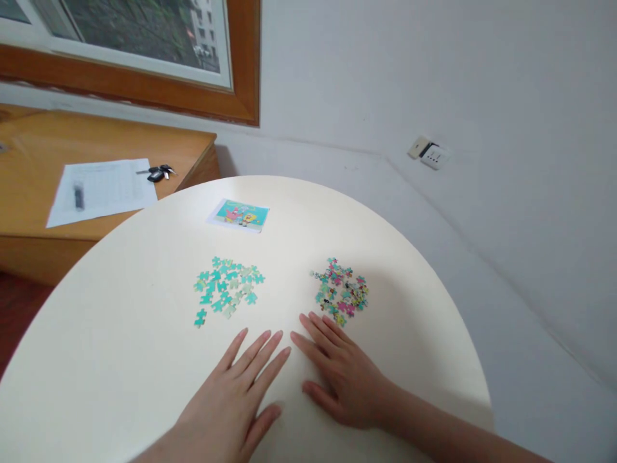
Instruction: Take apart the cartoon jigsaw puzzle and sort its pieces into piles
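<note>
On the round white table [120, 360], my left hand [236, 399] lies palm down, its fingers spread and holding nothing. Just beyond its fingertips is a loose pile of mostly teal jigsaw pieces [222, 286], some of them pale green. My right hand [340, 366] also rests flat with fingers apart, pointing up and left. Its fingertips come close to a second pile of jigsaw pieces [342, 289], mixed pink, teal, yellow and dark. Farther back lies a picture card [240, 215] with pink and yellow cartoon figures on teal.
A wooden desk [193, 154] stands to the left, bearing a printed sheet [108, 186] and a bunch of keys [158, 172]. A wood-framed window [245, 64] is above it. The white wall [337, 83] with a socket [435, 156] borders the table's right side.
</note>
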Tool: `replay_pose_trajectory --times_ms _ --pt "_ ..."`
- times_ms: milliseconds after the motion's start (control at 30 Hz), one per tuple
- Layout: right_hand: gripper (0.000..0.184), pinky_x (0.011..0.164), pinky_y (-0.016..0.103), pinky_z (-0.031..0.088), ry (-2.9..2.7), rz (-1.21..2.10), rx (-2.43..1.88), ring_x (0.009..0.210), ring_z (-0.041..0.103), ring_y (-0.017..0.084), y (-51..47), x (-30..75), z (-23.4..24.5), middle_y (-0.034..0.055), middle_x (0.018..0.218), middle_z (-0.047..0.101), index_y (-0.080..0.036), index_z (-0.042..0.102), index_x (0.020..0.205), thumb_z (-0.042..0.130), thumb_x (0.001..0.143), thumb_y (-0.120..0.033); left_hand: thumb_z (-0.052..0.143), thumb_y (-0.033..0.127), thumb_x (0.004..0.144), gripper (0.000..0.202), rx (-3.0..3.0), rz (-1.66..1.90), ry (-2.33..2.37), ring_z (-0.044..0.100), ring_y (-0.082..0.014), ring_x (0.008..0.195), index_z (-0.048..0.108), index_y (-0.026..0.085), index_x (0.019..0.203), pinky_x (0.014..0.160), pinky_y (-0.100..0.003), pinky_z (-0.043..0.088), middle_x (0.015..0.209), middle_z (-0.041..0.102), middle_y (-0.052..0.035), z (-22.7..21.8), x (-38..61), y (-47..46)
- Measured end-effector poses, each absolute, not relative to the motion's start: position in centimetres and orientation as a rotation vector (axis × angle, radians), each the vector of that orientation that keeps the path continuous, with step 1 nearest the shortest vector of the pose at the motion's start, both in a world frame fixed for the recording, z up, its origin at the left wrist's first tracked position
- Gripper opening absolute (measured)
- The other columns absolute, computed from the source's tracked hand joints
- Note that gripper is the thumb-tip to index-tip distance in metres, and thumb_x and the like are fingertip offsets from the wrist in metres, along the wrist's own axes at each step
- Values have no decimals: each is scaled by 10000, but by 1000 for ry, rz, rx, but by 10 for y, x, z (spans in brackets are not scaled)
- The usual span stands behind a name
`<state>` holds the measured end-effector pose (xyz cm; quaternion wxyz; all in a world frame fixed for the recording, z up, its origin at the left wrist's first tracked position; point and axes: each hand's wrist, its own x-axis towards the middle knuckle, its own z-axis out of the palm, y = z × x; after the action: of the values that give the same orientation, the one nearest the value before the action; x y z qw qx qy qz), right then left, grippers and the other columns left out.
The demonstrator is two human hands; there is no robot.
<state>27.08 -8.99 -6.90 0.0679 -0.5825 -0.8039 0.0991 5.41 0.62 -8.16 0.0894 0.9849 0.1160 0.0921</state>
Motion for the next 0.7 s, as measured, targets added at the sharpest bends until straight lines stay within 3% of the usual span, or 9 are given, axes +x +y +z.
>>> replay_pose_trajectory --times_ms 500,700 --pt "600 1090 438 210 -2399 252 -1744 1349 187 247 -89 272 -72 145 1451 248 -152 327 1373 474 837 -378 320 429 904 563 3010 227 380 277 -243 1319 215 205 1410 1087 -474 167 1443 293 -72 -86 54 4" --pt "454 1053 413 285 -2295 148 -1686 1278 328 227 -83 268 -75 148 1330 436 -141 445 1275 440 848 -296 325 436 907 556 3052 277 373 277 -237 1320 205 234 1411 1078 -478 206 1451 278 -60 -87 52 5"
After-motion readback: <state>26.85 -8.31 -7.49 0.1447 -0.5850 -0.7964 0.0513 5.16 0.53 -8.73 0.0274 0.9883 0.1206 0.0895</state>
